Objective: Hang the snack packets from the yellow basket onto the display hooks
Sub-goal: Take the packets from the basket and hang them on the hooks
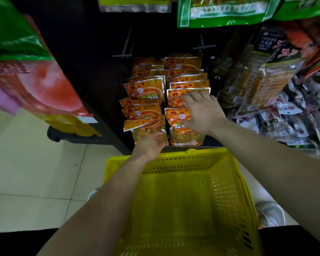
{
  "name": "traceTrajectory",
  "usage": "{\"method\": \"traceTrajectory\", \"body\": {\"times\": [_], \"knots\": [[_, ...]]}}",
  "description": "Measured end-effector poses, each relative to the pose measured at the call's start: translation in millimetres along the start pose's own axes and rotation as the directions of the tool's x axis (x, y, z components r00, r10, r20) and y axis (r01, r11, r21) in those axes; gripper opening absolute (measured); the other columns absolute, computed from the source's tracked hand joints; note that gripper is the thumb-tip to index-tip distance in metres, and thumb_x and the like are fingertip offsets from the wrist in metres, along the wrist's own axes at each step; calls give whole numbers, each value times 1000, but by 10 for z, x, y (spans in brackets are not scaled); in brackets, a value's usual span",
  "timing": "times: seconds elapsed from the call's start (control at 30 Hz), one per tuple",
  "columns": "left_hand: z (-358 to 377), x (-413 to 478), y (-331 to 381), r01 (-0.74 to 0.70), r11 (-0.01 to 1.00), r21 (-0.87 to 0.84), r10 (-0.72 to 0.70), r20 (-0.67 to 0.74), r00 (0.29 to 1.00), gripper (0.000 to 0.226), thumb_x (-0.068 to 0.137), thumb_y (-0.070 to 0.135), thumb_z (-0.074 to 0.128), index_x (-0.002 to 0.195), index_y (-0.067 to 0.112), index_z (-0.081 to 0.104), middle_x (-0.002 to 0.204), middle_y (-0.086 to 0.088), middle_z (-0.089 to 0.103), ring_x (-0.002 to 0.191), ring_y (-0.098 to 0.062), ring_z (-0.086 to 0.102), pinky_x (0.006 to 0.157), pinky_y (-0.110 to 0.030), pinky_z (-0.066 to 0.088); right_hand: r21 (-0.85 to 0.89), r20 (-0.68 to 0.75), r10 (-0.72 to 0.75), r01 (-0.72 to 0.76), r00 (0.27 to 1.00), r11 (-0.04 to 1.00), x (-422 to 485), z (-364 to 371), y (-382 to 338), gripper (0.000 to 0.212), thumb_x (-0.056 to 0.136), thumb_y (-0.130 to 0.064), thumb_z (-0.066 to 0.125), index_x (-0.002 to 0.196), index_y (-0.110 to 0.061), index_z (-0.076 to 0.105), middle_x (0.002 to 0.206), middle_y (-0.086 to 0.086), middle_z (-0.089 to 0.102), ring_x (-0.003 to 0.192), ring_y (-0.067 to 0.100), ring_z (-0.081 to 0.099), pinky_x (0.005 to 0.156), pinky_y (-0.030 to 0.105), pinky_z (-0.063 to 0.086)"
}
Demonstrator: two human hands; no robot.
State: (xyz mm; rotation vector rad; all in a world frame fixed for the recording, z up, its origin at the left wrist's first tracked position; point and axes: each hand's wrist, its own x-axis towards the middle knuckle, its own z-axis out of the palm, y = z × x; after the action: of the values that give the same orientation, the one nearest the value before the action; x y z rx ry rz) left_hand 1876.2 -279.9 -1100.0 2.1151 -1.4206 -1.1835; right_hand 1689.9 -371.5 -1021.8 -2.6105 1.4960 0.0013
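Two columns of orange snack packets (145, 89) hang on the dark display panel in front of me. My left hand (150, 145) holds the bottom of the lowest packet (146, 129) in the left column from below. Spread over the upper part of the front packet (177, 124) of the right column lies my right hand (201, 113), its fingers touching the packets behind. The yellow basket (229, 182) stands below my arms, and I see no packets inside it. Two bare hooks (126, 47) stick out above the columns.
Green bags (224, 13) hang above. Clear and dark snack bags (262, 80) crowd the right side. Red and green bags (31, 78) hang close on the left, with yellow items (72, 126) below them. The floor (26, 172) is pale tile. A shoe (270, 213) shows right of the basket.
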Motion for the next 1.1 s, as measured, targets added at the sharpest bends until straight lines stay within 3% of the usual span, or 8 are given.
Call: {"method": "traceTrajectory", "body": {"times": [0.17,0.37,0.53,0.6,0.7,0.8,0.93,1.1], "knots": [[-200,-100,-193,-3,992,129,18,-109,994,59,95,32,62,150,35,41,148,1,50,129,-22,52,103,-31,44,19,12,-117,117,993,993,37,130,-399,76,86,-50,64,151,-26,31,150,3,38,139,30,30,112,50,30],[-171,121,-276,88,983,162,-89,-5,996,75,98,32,60,158,38,15,163,-3,27,134,-27,48,100,-29,43,-162,31,-258,259,966,952,388,304,-707,64,83,-49,65,140,-27,47,142,4,46,133,29,36,110,50,27],[-70,257,-185,124,985,117,-133,74,988,84,97,39,59,156,46,-1,165,-6,21,141,-31,40,112,-39,41,-302,-37,-292,268,956,915,577,198,-774,7,87,-25,67,90,-30,64,82,-4,65,91,23,60,105,49,28],[-52,260,-149,112,985,133,-122,71,990,83,98,42,56,156,47,-4,167,-9,14,145,-33,35,110,-36,41,-345,-34,-221,196,975,918,629,81,-759,15,85,-15,66,78,-27,60,66,-3,58,76,23,55,102,48,29],[-67,536,-396,163,970,181,-177,59,983,84,99,41,54,155,45,-9,167,-14,0,148,-35,28,112,-40,36,-332,-29,-184,165,982,929,1064,378,-871,20,79,-10,67,94,-23,67,87,4,61,95,29,54,101,49,32],[-25,504,-444,143,971,192,-154,44,987,84,99,43,53,153,49,-11,167,-14,-3,143,-37,37,109,-44,44,-299,-121,-202,158,972,941,1113,401,-825,55,73,-15,74,125,-17,58,127,15,51,121,36,46,99,51,36],[-1,484,-471,120,986,117,-113,-64,992,73,97,40,55,153,53,9,159,-5,32,124,-31,57,99,-45,53,-218,-81,-196,174,977,960,1192,415,-783,88,78,-19,75,148,-20,22,113,10,64,104,35,61,99,50,37],[-165,459,-539,101,993,53,-89,-202,975,18,98,34,57,109,38,70,126,2,64,109,-21,64,95,-38,54,-291,21,-189,187,982,938,1230,394,-809,24,84,-10,63,103,-25,62,82,-1,61,84,28,63,99,46,35]]}}
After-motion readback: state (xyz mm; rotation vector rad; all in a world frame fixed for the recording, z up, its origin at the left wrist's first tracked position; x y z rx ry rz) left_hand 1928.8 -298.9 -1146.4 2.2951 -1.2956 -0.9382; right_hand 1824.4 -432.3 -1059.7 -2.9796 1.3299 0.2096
